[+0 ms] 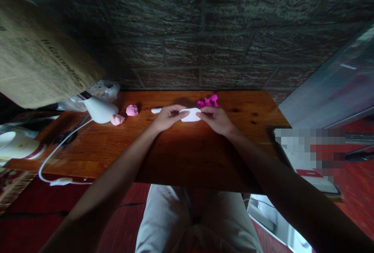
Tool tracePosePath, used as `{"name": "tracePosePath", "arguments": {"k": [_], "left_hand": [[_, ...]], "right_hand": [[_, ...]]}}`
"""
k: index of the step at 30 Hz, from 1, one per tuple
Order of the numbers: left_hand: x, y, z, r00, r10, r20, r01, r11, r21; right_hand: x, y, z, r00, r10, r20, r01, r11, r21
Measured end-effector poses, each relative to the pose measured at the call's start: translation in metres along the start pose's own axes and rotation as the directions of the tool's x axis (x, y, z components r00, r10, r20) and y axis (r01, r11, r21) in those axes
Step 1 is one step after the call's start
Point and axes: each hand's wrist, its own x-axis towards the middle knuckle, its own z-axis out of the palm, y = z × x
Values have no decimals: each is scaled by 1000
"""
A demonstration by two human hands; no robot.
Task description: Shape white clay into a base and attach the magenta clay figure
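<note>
A flat white piece with rounded corners [191, 115] is held up over the wooden table; it looks like flattened clay, though its material is hard to confirm. My left hand [167, 118] pinches its left end between thumb and fingers. At the opposite end my right hand [219, 120] grips it the same way. Just behind my right fingers lie several small magenta shapes [207, 101], like moulds or cutters. The end of a white stick-like tool [156, 110] shows beside my left hand, the rest of it hidden.
Two pink crumpled lumps [132, 110] sit left on the table [187, 155], one against a white lamp-like object [101, 109] with a cable. A paper cup [17, 145] lies tipped at the far left. A stone-patterned wall [187, 42] rises behind; papers occupy the right edge.
</note>
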Motion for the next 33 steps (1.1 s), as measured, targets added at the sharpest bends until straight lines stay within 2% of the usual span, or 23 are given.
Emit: {"name": "tracePosePath", "arguments": {"k": [4,9,12,16,23,27,33], "left_hand": [[-1,-1,-4,1000,14,-5,-14,999,44],[-1,-1,-1,998,53,31,-56,993,100],[-1,-2,-2,997,43,64,-50,992,113],[-1,-1,-5,995,35,98,-48,989,137],[-2,-1,-4,996,14,92,-28,988,155],[-2,-2,-3,997,7,81,-20,987,157],[-2,-1,-4,997,-7,81,-5,989,150]], "right_hand": [[0,2,-2,1000,-7,-4,7,1000,14],[-2,-5,-3,998,15,63,-11,998,-64],[-2,-9,-4,997,45,56,-40,995,-96],[-2,-10,-6,998,28,48,-22,994,-109],[-3,-13,-9,992,72,101,-49,975,-215],[-4,-17,-8,992,107,73,-80,950,-303],[-4,-15,-8,994,67,87,-39,955,-294]]}}
